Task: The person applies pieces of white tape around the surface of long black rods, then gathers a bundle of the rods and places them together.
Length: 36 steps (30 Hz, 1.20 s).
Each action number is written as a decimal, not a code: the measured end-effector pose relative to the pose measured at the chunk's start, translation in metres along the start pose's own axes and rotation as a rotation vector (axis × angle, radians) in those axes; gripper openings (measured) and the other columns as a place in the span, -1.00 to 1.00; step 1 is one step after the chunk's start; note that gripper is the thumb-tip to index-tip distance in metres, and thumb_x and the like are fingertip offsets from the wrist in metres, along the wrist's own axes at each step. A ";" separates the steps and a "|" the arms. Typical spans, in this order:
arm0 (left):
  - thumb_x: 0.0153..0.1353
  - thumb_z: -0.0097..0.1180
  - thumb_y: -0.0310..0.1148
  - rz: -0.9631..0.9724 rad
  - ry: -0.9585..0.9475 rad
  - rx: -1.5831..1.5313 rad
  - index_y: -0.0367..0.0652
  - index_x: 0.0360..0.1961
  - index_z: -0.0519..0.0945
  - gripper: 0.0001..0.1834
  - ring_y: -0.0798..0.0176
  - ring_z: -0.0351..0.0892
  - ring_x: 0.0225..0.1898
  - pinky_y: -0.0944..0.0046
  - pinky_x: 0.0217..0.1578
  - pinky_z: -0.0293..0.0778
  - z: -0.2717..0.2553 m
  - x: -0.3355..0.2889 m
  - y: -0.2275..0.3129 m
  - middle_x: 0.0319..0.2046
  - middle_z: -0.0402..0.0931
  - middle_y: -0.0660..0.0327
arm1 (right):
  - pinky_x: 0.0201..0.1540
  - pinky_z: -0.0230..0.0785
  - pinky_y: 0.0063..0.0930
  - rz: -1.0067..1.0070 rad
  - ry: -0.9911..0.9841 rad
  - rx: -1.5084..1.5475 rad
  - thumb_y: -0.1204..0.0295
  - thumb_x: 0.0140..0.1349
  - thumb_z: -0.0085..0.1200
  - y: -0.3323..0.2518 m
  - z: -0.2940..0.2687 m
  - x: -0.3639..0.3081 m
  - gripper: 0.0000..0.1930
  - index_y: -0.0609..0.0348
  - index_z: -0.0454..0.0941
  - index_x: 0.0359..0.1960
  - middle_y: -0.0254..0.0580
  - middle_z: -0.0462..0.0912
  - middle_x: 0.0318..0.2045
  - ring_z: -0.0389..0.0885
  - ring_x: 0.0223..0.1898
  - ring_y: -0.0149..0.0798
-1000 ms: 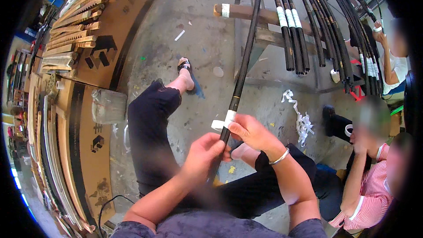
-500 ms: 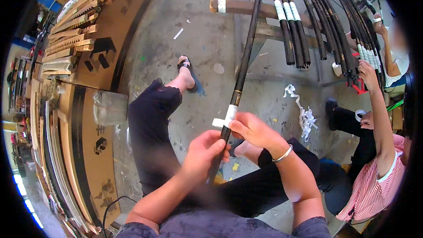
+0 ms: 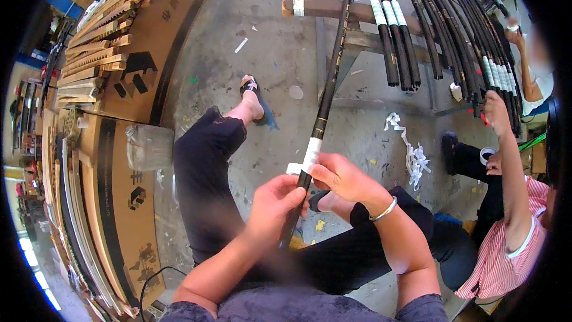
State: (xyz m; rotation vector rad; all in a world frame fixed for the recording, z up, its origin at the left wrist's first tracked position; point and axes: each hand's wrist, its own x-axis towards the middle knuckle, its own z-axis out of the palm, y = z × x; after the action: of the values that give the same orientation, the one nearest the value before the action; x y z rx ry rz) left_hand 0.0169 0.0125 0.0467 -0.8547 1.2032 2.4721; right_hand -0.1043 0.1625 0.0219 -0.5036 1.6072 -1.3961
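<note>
White tape (image 3: pixel 312 150) bands a black pole (image 3: pixel 327 95) that slopes up and away between our two hands. Our left hand (image 3: pixel 275 204) is closed around the pole just below the band; our right hand (image 3: pixel 345 179) grips at the band's lower edge, thumb pressed in. Just left of that thumb sits a tape roll (image 3: pixel 294 169); whether fingers support it or it hangs loose, we cannot tell. If our grips turned unevenly, we judge the tape could crease or drift; a slipping roll could slacken it. Beyond our hands, up and right, three banded poles (image 3: pixel 387 53) lie across a brown beam (image 3: pixel 322 8); swinging our pole sideways could knock them. Right of our hands, loose white strips (image 3: pixel 417 164) on the floor might snag a foot.
</note>
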 end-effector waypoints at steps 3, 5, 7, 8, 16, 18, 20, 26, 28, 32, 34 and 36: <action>0.19 0.22 -0.41 0.051 -0.047 0.028 -0.28 -0.08 0.49 -0.70 0.33 0.53 -0.36 0.33 -0.30 0.50 0.002 0.002 -0.007 -0.33 0.54 0.21 | -0.37 0.33 -0.42 0.019 -0.001 -0.068 0.15 0.35 -0.01 0.002 -0.001 0.001 -0.62 0.31 0.50 -0.30 -0.28 0.49 -0.52 0.39 -0.46 -0.40; 0.20 0.22 -0.39 0.099 -0.038 0.123 -0.27 -0.09 0.49 -0.71 0.32 0.54 -0.38 0.32 -0.32 0.51 -0.001 0.001 -0.012 -0.36 0.54 0.20 | -0.37 0.32 -0.43 0.040 -0.013 -0.067 0.16 0.35 -0.01 0.004 0.000 0.002 -0.63 0.30 0.50 -0.28 -0.31 0.49 -0.51 0.38 -0.46 -0.41; 0.18 0.25 -0.38 0.069 -0.032 0.027 -0.26 -0.08 0.50 -0.68 0.34 0.53 -0.36 0.32 -0.27 0.50 -0.003 0.002 -0.005 -0.33 0.54 0.21 | -0.36 0.32 -0.44 0.064 -0.027 0.011 0.16 0.36 -0.01 0.003 -0.002 0.002 -0.64 0.30 0.50 -0.25 -0.33 0.49 -0.51 0.38 -0.45 -0.42; 0.17 0.27 -0.37 0.054 -0.029 -0.021 -0.26 -0.08 0.50 -0.66 0.34 0.52 -0.34 0.32 -0.25 0.49 -0.001 0.001 -0.002 -0.31 0.54 0.21 | -0.36 0.32 -0.44 0.036 -0.023 0.030 0.15 0.36 -0.01 0.004 -0.001 0.000 -0.63 0.30 0.50 -0.26 -0.32 0.49 -0.51 0.38 -0.45 -0.42; 0.20 0.22 -0.38 0.021 -0.001 0.013 -0.26 -0.09 0.50 -0.70 0.35 0.53 -0.31 0.35 -0.25 0.49 0.001 0.002 0.006 -0.31 0.54 0.22 | -0.39 0.28 -0.43 0.026 0.017 -0.030 0.11 0.34 -0.01 0.001 0.000 -0.003 -0.60 0.28 0.46 -0.38 -0.31 0.43 -0.56 0.34 -0.47 -0.42; 0.19 0.21 -0.42 0.011 -0.037 0.011 -0.26 -0.10 0.50 -0.72 0.35 0.53 -0.34 0.34 -0.27 0.50 -0.002 -0.001 0.003 -0.33 0.54 0.22 | -0.41 0.26 -0.43 0.023 0.018 -0.039 0.11 0.34 -0.01 0.003 -0.001 -0.004 -0.60 0.28 0.45 -0.40 -0.31 0.42 -0.57 0.32 -0.48 -0.42; 0.20 0.19 -0.44 0.072 -0.085 0.084 -0.26 -0.11 0.50 -0.75 0.34 0.53 -0.39 0.34 -0.32 0.51 -0.004 0.005 -0.006 -0.36 0.54 0.21 | -0.43 0.25 -0.42 0.016 0.013 -0.071 0.11 0.34 -0.02 0.009 -0.001 -0.003 -0.60 0.27 0.44 -0.41 -0.32 0.41 -0.58 0.31 -0.49 -0.42; 0.22 0.17 -0.45 0.025 -0.016 0.005 -0.28 -0.09 0.50 -0.74 0.34 0.53 -0.34 0.33 -0.26 0.50 0.000 0.001 0.000 -0.31 0.54 0.20 | -0.45 0.25 -0.36 -0.002 0.024 -0.117 0.08 0.33 -0.03 0.007 -0.001 -0.002 -0.56 0.28 0.44 -0.43 -0.26 0.42 -0.61 0.34 -0.53 -0.35; 0.21 0.18 -0.44 0.033 -0.056 -0.020 -0.29 -0.08 0.49 -0.73 0.33 0.54 -0.37 0.33 -0.31 0.51 0.002 0.003 -0.006 -0.33 0.55 0.20 | -0.45 0.26 -0.35 -0.044 0.026 -0.140 0.08 0.33 -0.04 0.016 -0.001 0.001 -0.56 0.29 0.45 -0.43 -0.23 0.43 -0.62 0.35 -0.53 -0.35; 0.22 0.20 -0.40 0.045 -0.024 0.146 -0.30 -0.06 0.49 -0.69 0.28 0.56 -0.36 0.26 -0.26 0.53 -0.006 0.004 -0.006 -0.33 0.56 0.17 | -0.45 0.28 -0.35 -0.002 0.009 -0.109 0.09 0.34 -0.05 0.015 -0.001 -0.002 -0.57 0.29 0.46 -0.42 -0.19 0.47 -0.61 0.38 -0.54 -0.33; 0.21 0.20 -0.42 0.001 0.000 0.035 -0.31 -0.04 0.49 -0.68 0.30 0.55 -0.36 0.26 -0.26 0.53 -0.003 0.003 -0.002 -0.33 0.56 0.18 | -0.45 0.28 -0.34 -0.017 0.010 -0.130 0.09 0.34 -0.05 0.013 -0.002 0.000 -0.57 0.29 0.46 -0.42 -0.18 0.49 -0.61 0.39 -0.55 -0.32; 0.20 0.21 -0.43 -0.027 -0.041 -0.037 -0.31 -0.04 0.49 -0.67 0.32 0.55 -0.37 0.29 -0.28 0.52 -0.001 0.003 -0.008 -0.33 0.56 0.18 | -0.46 0.28 -0.33 -0.105 0.046 -0.163 0.09 0.33 -0.04 0.018 0.000 -0.002 -0.57 0.29 0.46 -0.42 -0.17 0.49 -0.61 0.39 -0.55 -0.31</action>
State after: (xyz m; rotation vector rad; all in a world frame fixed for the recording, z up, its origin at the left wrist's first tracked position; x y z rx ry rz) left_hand 0.0184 0.0161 0.0392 -0.8202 1.1282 2.4854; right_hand -0.0988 0.1686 0.0058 -0.6647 1.7633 -1.3685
